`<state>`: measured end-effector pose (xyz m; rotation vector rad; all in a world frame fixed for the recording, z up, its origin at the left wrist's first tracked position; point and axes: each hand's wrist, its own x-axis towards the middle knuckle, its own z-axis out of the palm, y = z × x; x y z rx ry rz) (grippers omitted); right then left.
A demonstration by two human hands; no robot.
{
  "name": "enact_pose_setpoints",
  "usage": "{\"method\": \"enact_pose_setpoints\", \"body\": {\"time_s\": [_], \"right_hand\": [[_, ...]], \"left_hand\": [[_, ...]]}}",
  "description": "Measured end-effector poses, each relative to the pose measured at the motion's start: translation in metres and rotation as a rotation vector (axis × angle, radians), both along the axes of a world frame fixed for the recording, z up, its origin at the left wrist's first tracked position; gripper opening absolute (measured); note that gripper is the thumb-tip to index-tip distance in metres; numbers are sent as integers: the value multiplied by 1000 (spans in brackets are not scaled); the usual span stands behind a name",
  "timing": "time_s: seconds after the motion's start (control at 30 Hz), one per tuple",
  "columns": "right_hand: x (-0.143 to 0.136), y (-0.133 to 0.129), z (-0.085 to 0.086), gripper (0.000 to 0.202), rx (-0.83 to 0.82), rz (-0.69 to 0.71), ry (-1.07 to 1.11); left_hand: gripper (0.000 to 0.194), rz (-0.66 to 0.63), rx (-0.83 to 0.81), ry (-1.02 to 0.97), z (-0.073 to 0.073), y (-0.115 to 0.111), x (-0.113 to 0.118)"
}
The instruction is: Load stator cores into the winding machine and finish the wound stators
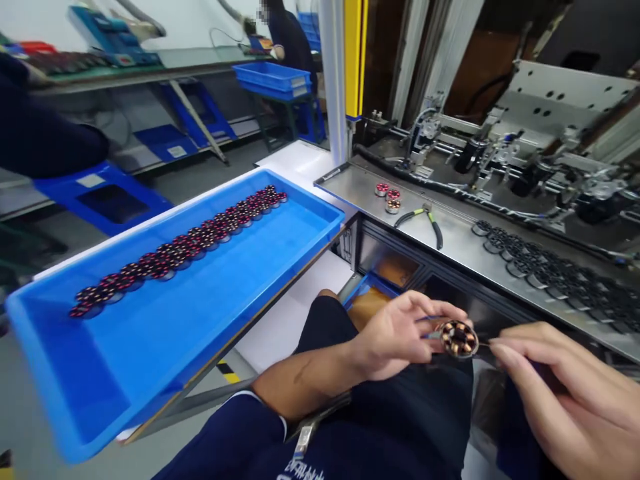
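Observation:
Over my lap, my left hand [400,337] holds a motor stator [459,339] by its rim, with its copper windings facing me. To the right of it, the thumb and forefinger of my right hand [565,387] are pinched on a thin wire [484,345] that runs from the stator's edge. The other fingers of that hand are curled. Beyond my hands, on the metal bench, lie green-and-black pliers [425,219] with spread handles. Beside them are three wound stators [393,200], some red and one copper.
A blue tray [240,293] on my left holds a long row of wound stators [190,247]. Several black rings [550,267] line the metal bench [450,233] at right, before a machine with metal fixtures [510,157]. A yellow post [354,60] stands ahead. Two people sit at benches behind.

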<state>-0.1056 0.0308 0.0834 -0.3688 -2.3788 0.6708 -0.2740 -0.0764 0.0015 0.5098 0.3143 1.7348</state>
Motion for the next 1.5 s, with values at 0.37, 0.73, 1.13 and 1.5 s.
{"method": "enact_pose_setpoints", "body": {"time_s": [0.37,0.73,1.13,1.5], "right_hand": [[-5,1,6,12,-23,179,11],[-5,-18,-13,16,-370,-122,80],[-22,-37,-54,41,-1436,227,245],[-18,-32,-78,33,-998,121,372]], "left_hand": [[47,-399,-9,185,-5,13,4],[47,203,-77,327,-5,10,10],[40,136,44,391,-4,12,-6],[60,380,-112,711,-6,6,-26]]}}
